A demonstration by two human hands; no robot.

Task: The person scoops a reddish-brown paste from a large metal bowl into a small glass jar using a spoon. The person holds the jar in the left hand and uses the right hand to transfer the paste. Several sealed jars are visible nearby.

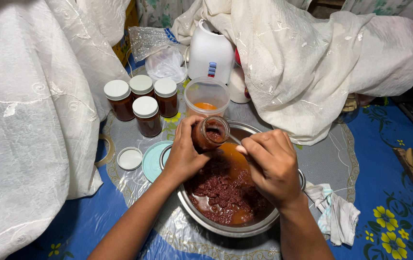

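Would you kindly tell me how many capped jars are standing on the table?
4, clustered left of the clear plastic container: back left, back middle, back right, front. The left hand holds a fifth, open jar. More may hide under the cloths.

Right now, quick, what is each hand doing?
Left hand: closed around a small glass jar, tilted over the metal bowl.
Right hand: closed on a spoon handle reaching into the jar.
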